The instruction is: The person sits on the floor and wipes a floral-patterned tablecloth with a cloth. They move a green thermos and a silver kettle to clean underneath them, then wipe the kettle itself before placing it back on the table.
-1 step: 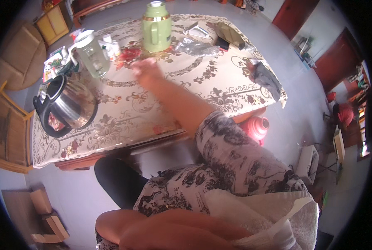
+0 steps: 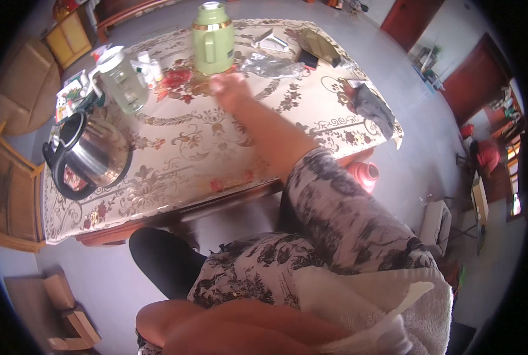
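My right arm reaches out over the table, and my right hand (image 2: 231, 90) hovers close in front of the green thermos flask (image 2: 213, 41). Motion smears its fingers, and no object shows in it. A gap seems to remain between hand and flask, though I cannot tell for sure. My left forearm (image 2: 246, 325) lies across my lap, ending at a whitish towel (image 2: 364, 296) that hides the hand. Left of my right hand stand a clear pitcher (image 2: 123, 83) with a white lid and a steel kettle (image 2: 101, 151) with a black handle.
A floral cloth covers the table (image 2: 175, 160). Toward its far right lie a clear plastic bag (image 2: 270, 66), a tan pouch (image 2: 320, 46) and a dark grey cloth (image 2: 373, 109). A pink flask (image 2: 364, 174) stands below the right edge. Wooden chairs (image 2: 12, 189) flank the left.
My right hand has moved to the right across the table, nearer to the base of the green flask. The whole view has shifted slightly. Nothing on the table has visibly moved.
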### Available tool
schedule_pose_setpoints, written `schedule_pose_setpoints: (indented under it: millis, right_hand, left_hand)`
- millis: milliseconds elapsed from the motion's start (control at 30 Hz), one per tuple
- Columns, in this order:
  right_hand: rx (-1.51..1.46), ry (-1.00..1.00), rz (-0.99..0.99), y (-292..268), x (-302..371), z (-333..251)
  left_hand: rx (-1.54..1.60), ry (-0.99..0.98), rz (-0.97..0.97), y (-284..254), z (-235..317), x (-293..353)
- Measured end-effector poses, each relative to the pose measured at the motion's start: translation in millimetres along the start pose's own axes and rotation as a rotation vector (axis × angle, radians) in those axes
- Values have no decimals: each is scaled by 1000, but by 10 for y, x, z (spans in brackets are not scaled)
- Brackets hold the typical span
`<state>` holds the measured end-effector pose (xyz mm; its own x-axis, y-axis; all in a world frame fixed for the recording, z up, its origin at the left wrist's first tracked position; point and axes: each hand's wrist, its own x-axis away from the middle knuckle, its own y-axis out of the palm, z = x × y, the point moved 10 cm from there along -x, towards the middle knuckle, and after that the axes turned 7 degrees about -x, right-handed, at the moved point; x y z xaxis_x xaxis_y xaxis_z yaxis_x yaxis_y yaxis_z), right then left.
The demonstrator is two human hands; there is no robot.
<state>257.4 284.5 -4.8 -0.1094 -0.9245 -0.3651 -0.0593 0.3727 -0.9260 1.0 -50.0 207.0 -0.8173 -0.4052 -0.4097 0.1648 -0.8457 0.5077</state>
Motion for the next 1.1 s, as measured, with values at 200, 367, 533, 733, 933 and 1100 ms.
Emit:
schedule_pose_setpoints:
  millis: [200,367,533,733,933,1100]
  right_hand:
    - [33,565,-297,-150,872,1874]
    - [43,136,-80,-214,1000,187]
    - [-540,-465,587,-1026,1972,-1797]
    - [-474,220,-205,-901,1797,328]
    - [-39,835,-201,-1161,2918,2443]
    - [-12,518,-199,-1039,2692,971]
  left_hand:
    - [201,-98,-71,208,-119,-115]
    - [366,-487,193,620,-265,-98]
    - [378,-295,-70,775,-492,-271]
    - [404,-197,-92,722,-604,114]
    - [-89,-367,-6,615,-428,193]
    - [240,-249,-347,894,-707,107]
